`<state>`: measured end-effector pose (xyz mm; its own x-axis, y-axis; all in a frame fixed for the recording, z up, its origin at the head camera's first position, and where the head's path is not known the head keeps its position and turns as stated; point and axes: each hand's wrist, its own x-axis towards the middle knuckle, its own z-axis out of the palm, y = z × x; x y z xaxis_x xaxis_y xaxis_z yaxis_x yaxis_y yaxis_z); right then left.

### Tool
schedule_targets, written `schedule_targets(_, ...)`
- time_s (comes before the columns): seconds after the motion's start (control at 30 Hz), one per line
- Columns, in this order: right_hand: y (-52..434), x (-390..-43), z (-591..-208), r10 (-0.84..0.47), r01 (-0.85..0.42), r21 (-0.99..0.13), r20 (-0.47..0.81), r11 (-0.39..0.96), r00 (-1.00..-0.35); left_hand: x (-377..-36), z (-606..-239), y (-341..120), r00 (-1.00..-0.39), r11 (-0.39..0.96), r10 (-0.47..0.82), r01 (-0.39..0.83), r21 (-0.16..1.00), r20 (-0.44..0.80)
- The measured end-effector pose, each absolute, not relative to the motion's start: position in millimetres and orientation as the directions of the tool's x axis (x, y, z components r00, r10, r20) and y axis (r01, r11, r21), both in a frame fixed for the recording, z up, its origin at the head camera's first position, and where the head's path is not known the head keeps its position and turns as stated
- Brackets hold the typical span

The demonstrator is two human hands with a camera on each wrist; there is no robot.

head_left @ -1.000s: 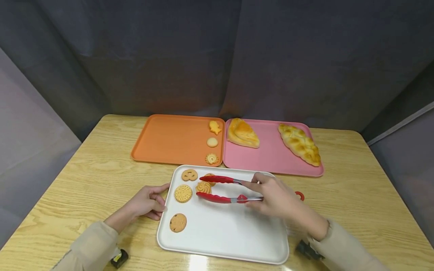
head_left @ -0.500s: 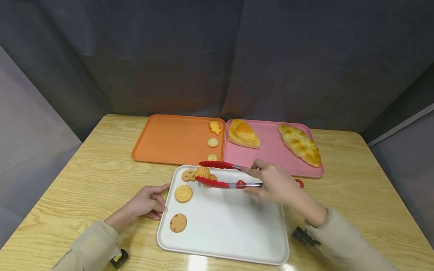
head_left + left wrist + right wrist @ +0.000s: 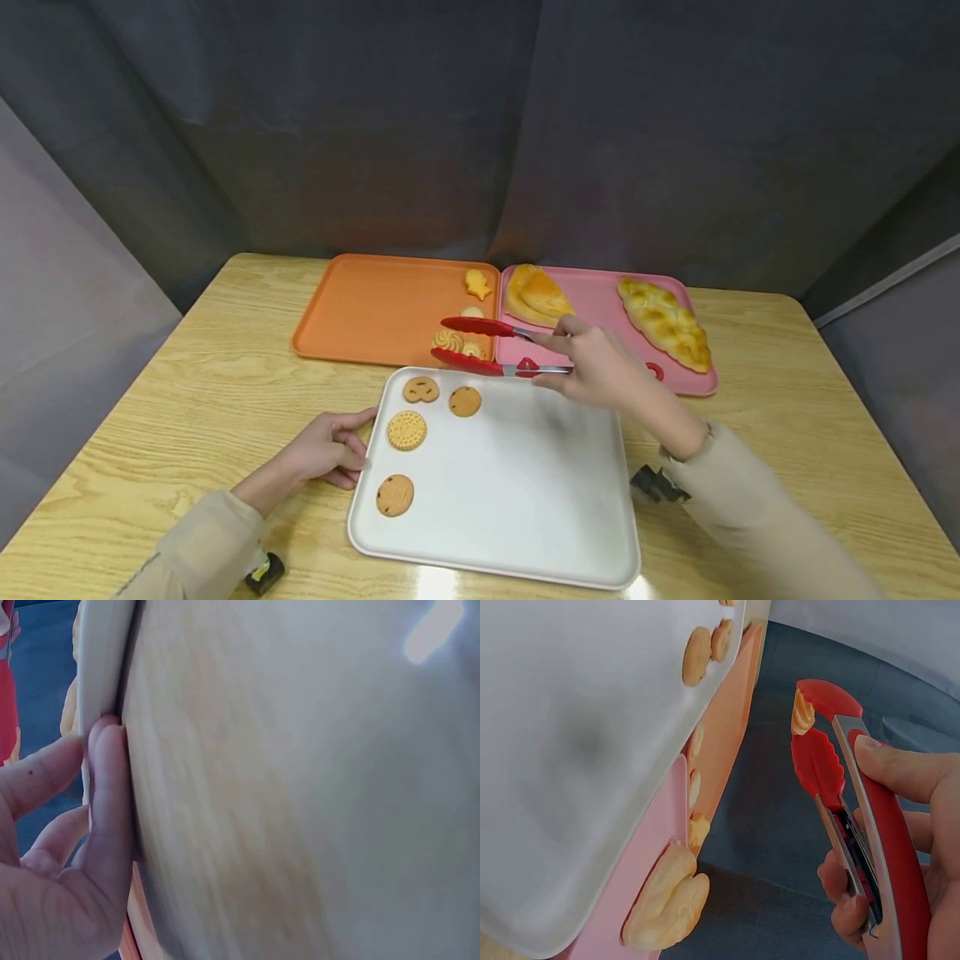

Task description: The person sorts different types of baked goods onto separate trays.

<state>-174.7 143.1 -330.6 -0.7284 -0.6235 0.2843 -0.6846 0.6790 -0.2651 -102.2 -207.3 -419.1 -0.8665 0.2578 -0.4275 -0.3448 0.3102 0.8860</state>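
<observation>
R hand (image 3: 600, 367) grips red tongs (image 3: 487, 346), long axis pointing left; their tips clamp a swirl cookie (image 3: 448, 339) over the orange tray (image 3: 360, 308), near its front right corner. L hand (image 3: 326, 450), fingers relaxed, rests at the white tray (image 3: 525, 500) edge on the counter (image 3: 187, 392). No writing readable.
</observation>
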Motion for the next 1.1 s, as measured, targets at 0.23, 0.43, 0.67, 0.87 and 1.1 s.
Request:
schedule_targets(0.23, 138.7, -186.5, -330.0, -0.608, -0.674, -0.279, 0.291, 0.684, -0.738, -101.8, -418.5, -206.8, -0.87, 0.31, 0.253, -0.343, 0.887, -0.424)
schedule_targets(0.43, 134.7, -197.3, -330.8, -0.597, -0.665, -0.271, 0.298, 0.696, -0.745, -101.4, -418.2, -206.4, -0.872, 0.313, 0.25, -0.339, 0.887, -0.421)
schedule_targets(0.67, 129.3, -210.7, -329.5, -0.57, -0.631, -0.262, 0.277, 0.73, -0.774, -101.9, -419.5, -206.4, -0.873, 0.317, 0.244, -0.341, 0.885, -0.423)
schedule_targets(0.87, 125.4, -223.1, -328.4, -0.534, -0.579, -0.252, 0.228, 0.776, -0.814, -102.2, -419.6, -205.9, -0.874, 0.327, 0.228, -0.347, 0.879, -0.429)
schedule_targets(1.1, 121.3, -239.2, -323.4, -0.515, -0.557, -0.251, 0.218, 0.791, -0.829, -101.8, -417.3, -204.4, -0.875, 0.333, 0.217, -0.35, 0.876, -0.432)
